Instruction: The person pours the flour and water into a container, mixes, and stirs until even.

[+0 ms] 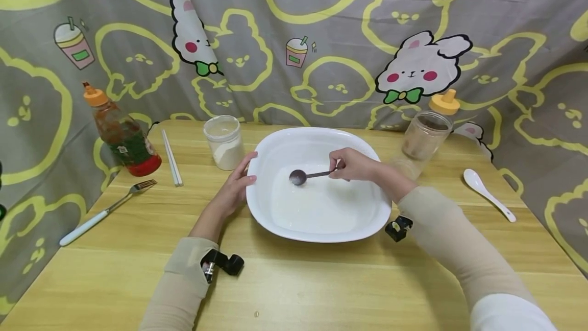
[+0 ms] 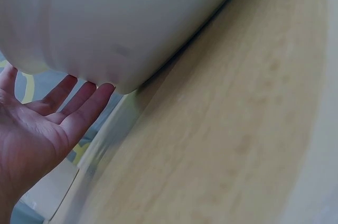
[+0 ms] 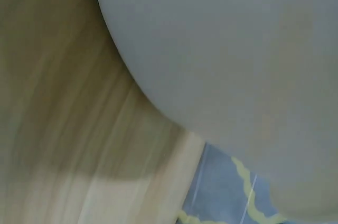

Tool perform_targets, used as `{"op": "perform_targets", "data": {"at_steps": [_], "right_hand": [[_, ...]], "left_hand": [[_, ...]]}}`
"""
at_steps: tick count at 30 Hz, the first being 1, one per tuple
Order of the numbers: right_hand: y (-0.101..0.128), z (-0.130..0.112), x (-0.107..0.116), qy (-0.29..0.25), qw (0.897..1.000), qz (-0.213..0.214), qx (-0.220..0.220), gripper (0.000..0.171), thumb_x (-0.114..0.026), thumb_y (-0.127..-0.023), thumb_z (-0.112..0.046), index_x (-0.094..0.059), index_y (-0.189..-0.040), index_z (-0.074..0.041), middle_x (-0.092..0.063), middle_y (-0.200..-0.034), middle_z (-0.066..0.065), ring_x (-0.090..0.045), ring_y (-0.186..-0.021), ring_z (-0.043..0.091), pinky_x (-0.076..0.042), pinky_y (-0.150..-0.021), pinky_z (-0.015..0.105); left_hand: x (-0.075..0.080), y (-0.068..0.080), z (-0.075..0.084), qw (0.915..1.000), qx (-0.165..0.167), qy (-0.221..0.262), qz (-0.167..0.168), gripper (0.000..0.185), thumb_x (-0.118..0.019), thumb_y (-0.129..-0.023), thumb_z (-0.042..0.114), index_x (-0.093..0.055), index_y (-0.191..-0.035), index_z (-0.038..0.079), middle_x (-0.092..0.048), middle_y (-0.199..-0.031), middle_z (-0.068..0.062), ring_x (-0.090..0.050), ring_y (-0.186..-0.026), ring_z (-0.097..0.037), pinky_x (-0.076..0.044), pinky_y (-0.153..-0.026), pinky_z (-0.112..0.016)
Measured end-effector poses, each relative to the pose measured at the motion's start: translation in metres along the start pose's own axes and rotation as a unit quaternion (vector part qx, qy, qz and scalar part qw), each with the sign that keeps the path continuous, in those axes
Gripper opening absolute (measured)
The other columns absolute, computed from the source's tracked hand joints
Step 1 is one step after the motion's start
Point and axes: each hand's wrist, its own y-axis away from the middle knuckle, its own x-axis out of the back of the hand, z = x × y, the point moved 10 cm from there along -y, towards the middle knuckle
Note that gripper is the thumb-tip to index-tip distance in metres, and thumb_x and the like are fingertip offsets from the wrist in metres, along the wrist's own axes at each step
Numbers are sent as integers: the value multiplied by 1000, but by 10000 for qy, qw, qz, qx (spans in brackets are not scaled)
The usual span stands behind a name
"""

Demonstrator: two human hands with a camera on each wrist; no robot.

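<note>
The right hand [image 1: 356, 164] pinches a small dark metal spoon [image 1: 303, 175] inside the wide white ceramic dish [image 1: 376, 213] while the left hand [image 1: 236, 188], fingers straight, steadies its rim.

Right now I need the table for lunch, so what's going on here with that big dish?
A person is working at the white dish in the middle of the wooden table. Their right hand pinches a small dark spoon, its bowl down in a thin white layer inside the dish. Their left hand rests with straight fingers against the dish's left rim. A jar of white powder stands just behind it.
</note>
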Motion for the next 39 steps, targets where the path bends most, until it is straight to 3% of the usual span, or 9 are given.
{"op": "perform_targets", "data": {"at_steps": [4,7,11,16,21,24,27,33,39], "right_hand": [[9,-2,-8,-51,9993,-359,74,6,-59,-78,-3,-53,-76,-4,-40,-45,0,-34,-41,11,-29,-42,22],[20,-1,-2,254,9989,-397,74,8,-59,-77,-2,-52,-74,-4,-40,-47,-1,-34,-43,10,-29,-43,21],[29,5,17,815,9966,-47,-133,10,-60,-75,0,-52,-71,-6,-42,-49,-1,-35,-46,10,-30,-45,22],[22,7,31,1165,9922,404,-187,11,-61,-75,-1,-52,-71,-7,-47,-54,0,-39,-49,12,-32,-47,24],[7,6,21,523,9975,466,-90,8,-60,-76,-2,-52,-73,-4,-48,-50,0,-38,-44,10,-31,-43,22],[1,4,9,17,9995,312,-62,7,-59,-77,-2,-53,-75,-3,-44,-47,-1,-35,-42,10,-28,-41,21],[2,-3,-3,-157,9999,21,45,6,-59,-77,-2,-53,-75,-3,-41,-47,-2,-33,-42,9,-27,-42,21],[23,-12,2,616,9976,-260,203,10,-60,-76,-2,-52,-72,-6,-42,-51,-3,-34,-47,8,-29,-48,22],[34,2,32,1354,9900,362,-126,13,-61,-74,-1,-51,-69,-8,-45,-53,-1,-38,-49,10,-31,-49,24]], "left_hand": [[-1,0,0,10000,-12,79,-9,58,-44,-80,6,-25,-134,18,-28,-126,-19,-43,-101,-30,-48,-71,-35],[0,-1,0,9999,-17,108,-24,58,-43,-80,6,-25,-134,17,-27,-127,-19,-45,-99,-28,-48,-71,-34],[1,-1,-1,10000,14,78,-22,58,-43,-81,6,-25,-134,18,-28,-126,-19,-46,-98,-26,-48,-71,-35],[0,-1,0,10000,-12,83,-15,58,-43,-80,5,-25,-134,18,-29,-125,-20,-46,-97,-27,-49,-69,-34],[0,-2,-2,9999,-13,93,-39,57,-43,-81,5,-25,-134,18,-29,-125,-19,-47,-96,-26,-49,-69,-34],[2,-2,-2,10000,40,63,8,57,-43,-81,6,-25,-133,20,-29,-124,-19,-48,-94,-25,-49,-68,-35],[5,-1,-3,9999,110,34,75,58,-44,-80,7,-26,-133,21,-29,-125,-19,-49,-93,-24,-49,-66,-36],[5,-1,-4,9998,154,0,86,56,-44,-81,8,-26,-133,22,-29,-124,-18,-50,-93,-23,-49,-67,-35],[1,-2,-3,9999,120,56,52,57,-45,-79,7,-27,-132,21,-31,-121,-18,-50,-91,-24,-50,-66,-35]]}}
